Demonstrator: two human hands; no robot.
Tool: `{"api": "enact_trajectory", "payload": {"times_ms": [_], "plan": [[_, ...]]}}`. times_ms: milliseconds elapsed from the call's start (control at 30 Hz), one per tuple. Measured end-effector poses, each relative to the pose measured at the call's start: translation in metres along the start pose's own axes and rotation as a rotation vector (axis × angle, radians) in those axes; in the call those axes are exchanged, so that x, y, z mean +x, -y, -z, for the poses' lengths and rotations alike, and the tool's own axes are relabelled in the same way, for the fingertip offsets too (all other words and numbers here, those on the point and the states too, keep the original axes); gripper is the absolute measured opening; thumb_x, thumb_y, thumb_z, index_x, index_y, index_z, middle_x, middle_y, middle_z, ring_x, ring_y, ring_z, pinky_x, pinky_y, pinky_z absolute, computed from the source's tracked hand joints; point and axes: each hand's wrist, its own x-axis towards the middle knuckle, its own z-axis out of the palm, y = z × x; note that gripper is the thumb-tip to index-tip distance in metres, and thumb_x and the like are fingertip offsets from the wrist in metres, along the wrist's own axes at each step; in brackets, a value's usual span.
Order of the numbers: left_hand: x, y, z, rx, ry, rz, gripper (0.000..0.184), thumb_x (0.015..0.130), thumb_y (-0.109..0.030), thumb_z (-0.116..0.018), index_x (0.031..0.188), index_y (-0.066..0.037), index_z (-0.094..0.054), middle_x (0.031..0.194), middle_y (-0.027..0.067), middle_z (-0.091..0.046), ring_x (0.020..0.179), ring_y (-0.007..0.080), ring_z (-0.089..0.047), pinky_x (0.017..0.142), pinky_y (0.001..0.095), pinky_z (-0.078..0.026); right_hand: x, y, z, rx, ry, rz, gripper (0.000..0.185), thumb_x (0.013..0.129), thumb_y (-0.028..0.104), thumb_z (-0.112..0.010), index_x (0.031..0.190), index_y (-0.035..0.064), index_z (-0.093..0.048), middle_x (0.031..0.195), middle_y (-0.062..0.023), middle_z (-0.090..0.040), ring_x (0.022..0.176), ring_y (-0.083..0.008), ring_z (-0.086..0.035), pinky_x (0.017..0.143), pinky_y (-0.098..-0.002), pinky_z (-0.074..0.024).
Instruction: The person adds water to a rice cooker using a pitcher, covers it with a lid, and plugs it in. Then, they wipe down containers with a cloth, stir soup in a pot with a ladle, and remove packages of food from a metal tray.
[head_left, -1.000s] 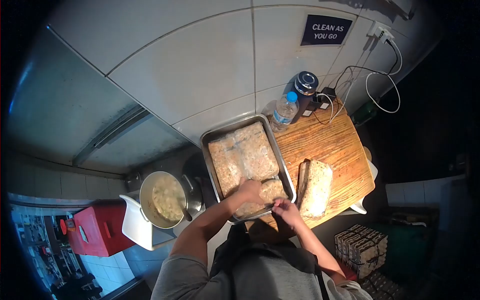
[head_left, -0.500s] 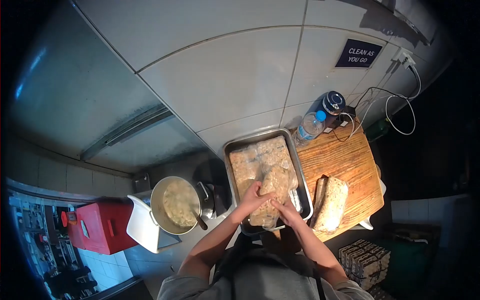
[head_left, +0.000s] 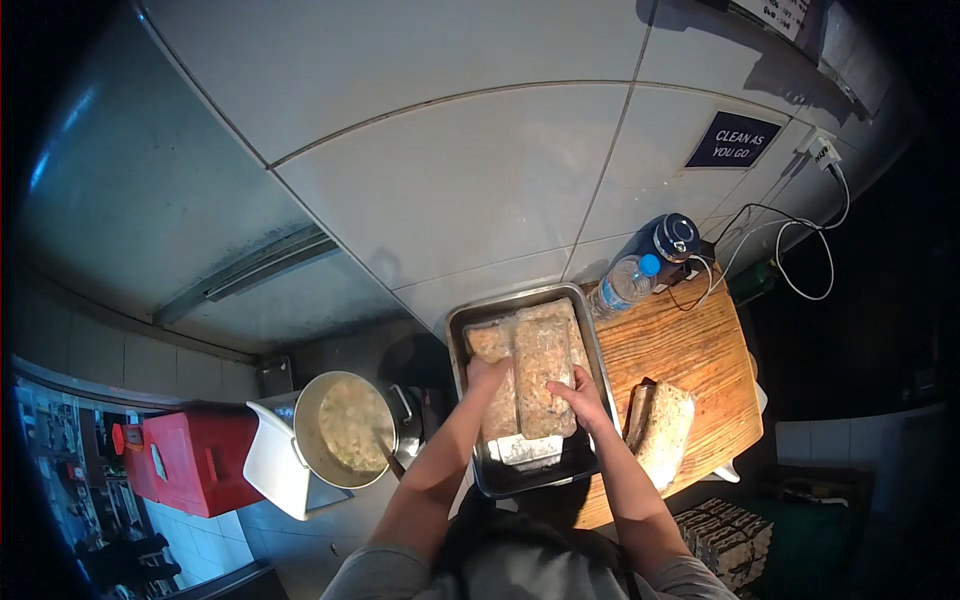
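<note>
A deep metal tray [head_left: 453, 350] holds several clear plastic packets of pale, chunky food. The front packet [head_left: 545, 400] lies flat and lengthwise over others. My left hand [head_left: 487, 374] grips its left edge, fingers partly hidden between it and a neighbouring packet [head_left: 488, 340]. On the other long side, my right hand [head_left: 579, 397] holds the packet with the thumb on top. A flat whitish piece [head_left: 525, 452] shows below the packets at the tray's near end.
On the wooden table [head_left: 670, 340] are another wrapped packet [head_left: 665, 425], a water bottle [head_left: 625, 285] and a dark flask [head_left: 675, 238]. Cables hang from a wall socket [head_left: 822, 152]. At left, a pot of soupy food [head_left: 350, 425] with a handle in it stands on a white chair [head_left: 270, 465], near a red box [head_left: 200, 460].
Both hands have lowered the tilted packet flat into the tray, alongside the others. My left hand has shifted up and left, and the hands are farther apart. The camera view has shifted slightly.
</note>
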Motion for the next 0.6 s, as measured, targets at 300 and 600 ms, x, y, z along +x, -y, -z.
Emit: {"api": "enact_trajectory", "payload": {"times_ms": [300, 600], "plan": [[-0.038, 0.008, -0.011, -0.337, 0.082, -0.337, 0.063, 0.068, -0.011, -0.071, 0.116, 0.002, -0.033, 0.107, 0.0147, -0.052, 0.098, 0.0219, -0.052, 0.084, 0.0304, -0.042, 0.005, 0.008, 0.008, 0.0, 0.026, -0.116, 0.067, 0.068, 0.015, -0.072, 0.121, -0.0008, -0.034, 0.105, -0.0106, -0.054, 0.095, -0.017, -0.053, 0.08, -0.0273, -0.0435], [-0.068, -0.01, -0.003, -0.645, 0.131, -0.212, 0.067, 0.066, -0.004, -0.072, 0.117, 0.0, -0.029, 0.106, 0.0124, -0.051, 0.096, 0.0211, -0.053, 0.079, 0.0311, -0.046, -0.037, 0.008, 0.033, 0.209, 0.088, -0.221, 0.07, 0.068, 0.009, -0.068, 0.127, 0.004, -0.031, 0.113, -0.0089, -0.051, 0.1, -0.0185, -0.051, 0.086, -0.0313, -0.0414]]}}
